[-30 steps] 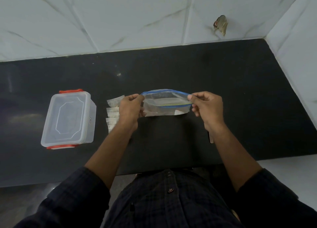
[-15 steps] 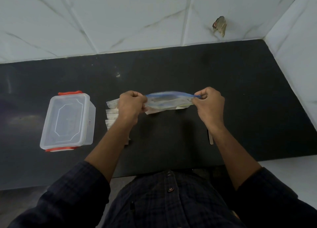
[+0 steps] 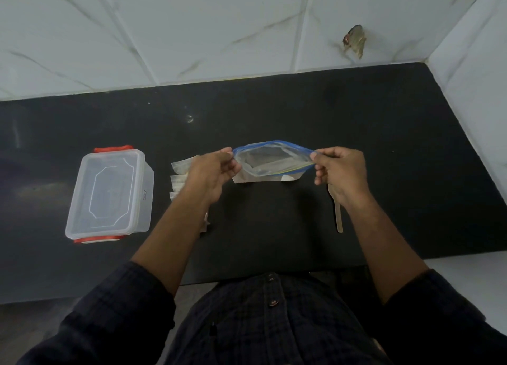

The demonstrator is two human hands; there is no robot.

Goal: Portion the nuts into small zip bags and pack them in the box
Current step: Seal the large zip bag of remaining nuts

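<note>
Our left hand [image 3: 212, 174] and right hand [image 3: 338, 172] each pinch an end of the clear blue-rimmed zip bag [image 3: 270, 161] above the black counter [image 3: 356, 123], spreading its mouth for filling; the lidded clear plastic box [image 3: 109, 194] waits left.

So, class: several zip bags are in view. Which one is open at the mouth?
The blue-edged zip bag, pinched at either end by the left hand and right hand, mouth spread. The small bags lie flat on the counter.
</note>
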